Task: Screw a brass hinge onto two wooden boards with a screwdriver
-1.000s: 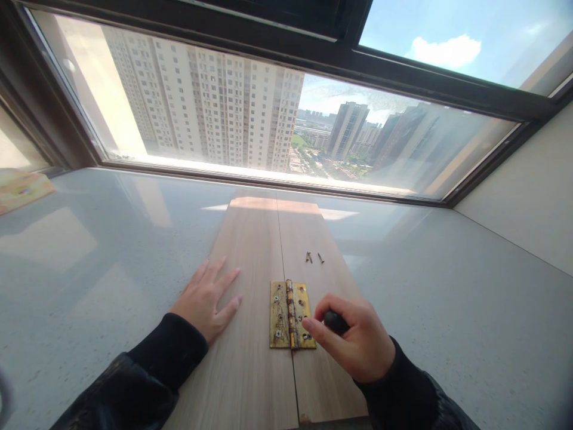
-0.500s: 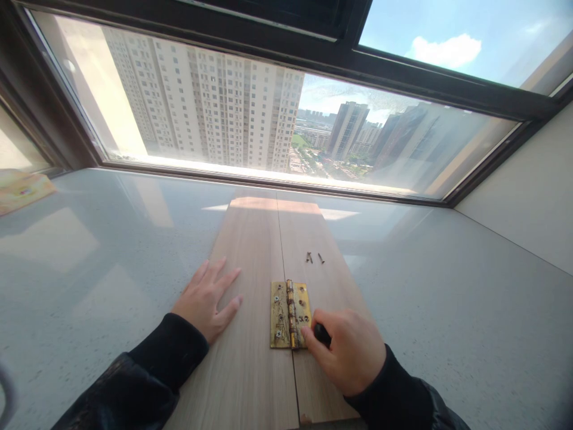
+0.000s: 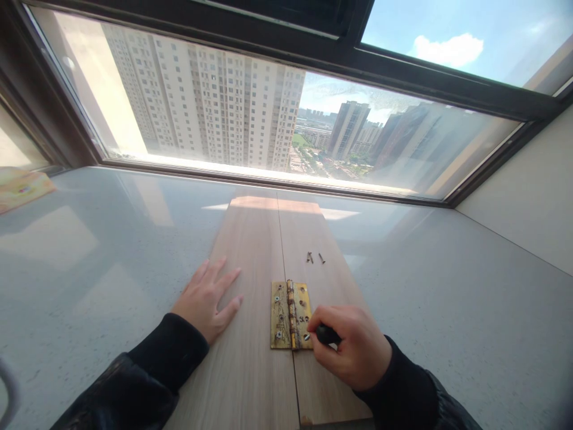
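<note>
Fingers: left hand [image 3: 206, 304] spread on left board [image 3: 250, 239], right hand [image 3: 353, 346] gripping black handle [image 3: 327, 334] | brass hinge [image 3: 292, 313] across seam, set screws [image 3: 278, 335] in left leaf [image 3: 276, 316], near-right corner partly hidden | loose screws [image 3: 322, 258] inside right board [image 3: 308, 224]'s outer edge

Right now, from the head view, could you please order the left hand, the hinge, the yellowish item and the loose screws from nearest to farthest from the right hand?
From the right hand:
1. Hinge, just to its left.
2. Loose screws, beyond it on the right board.
3. Left hand, across the hinge.
4. Yellowish item, at the far left edge.
</note>
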Motion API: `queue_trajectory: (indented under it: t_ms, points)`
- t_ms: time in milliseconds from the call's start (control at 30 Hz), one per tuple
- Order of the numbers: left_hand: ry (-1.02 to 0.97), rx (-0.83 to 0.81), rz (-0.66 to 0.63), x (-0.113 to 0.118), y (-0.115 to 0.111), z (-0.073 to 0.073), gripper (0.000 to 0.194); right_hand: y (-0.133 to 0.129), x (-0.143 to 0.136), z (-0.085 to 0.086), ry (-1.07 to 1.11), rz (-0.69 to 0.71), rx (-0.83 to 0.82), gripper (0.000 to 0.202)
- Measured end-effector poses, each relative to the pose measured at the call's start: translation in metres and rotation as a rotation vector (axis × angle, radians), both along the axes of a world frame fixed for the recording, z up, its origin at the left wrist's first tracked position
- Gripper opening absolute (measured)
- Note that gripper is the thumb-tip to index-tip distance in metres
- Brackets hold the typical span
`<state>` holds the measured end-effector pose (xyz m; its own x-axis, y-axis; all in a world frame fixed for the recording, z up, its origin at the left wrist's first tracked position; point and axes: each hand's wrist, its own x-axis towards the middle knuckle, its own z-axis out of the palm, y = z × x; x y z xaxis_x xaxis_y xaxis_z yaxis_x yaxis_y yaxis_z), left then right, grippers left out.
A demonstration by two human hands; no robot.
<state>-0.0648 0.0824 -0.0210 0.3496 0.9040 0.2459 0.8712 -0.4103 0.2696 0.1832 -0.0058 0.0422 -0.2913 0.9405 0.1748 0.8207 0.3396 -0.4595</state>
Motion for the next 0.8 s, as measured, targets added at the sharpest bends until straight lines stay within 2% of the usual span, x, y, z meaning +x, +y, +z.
queue_trajectory:
  t_ms: [100, 267, 367, 433, 700, 800]
  points:
    - [-0.012, 0.005, -0.003, 0.0, 0.0, 0.0, 0.048, 0.005, 0.003, 0.001, 0.11, -0.072, 0.059, 0.008]
    - [-0.017, 0.013, 0.004, 0.001, 0.001, -0.001, 0.049, 0.015, 0.013, -0.009, 0.295, -0.386, 0.223, 0.018]
    - [-0.009, 0.01, 0.002, 0.001, 0.0, 0.0, 0.049, 0.017, 0.017, -0.012, 0.358, -0.518, 0.279, 0.03]
    - [-0.006, 0.005, 0.001, 0.001, 0.0, 0.001, 0.049, 0.016, 0.017, -0.011, 0.382, -0.542, 0.286, 0.028]
    - [-0.008, 0.018, -0.006, 0.001, 0.001, -0.001, 0.048, 0.017, 0.008, -0.011, 0.33, -0.488, 0.292, 0.017]
    - [0.005, 0.018, -0.004, 0.0, 0.001, 0.0, 0.048, 0.018, 0.011, -0.01, 0.376, -0.484, 0.381, 0.019]
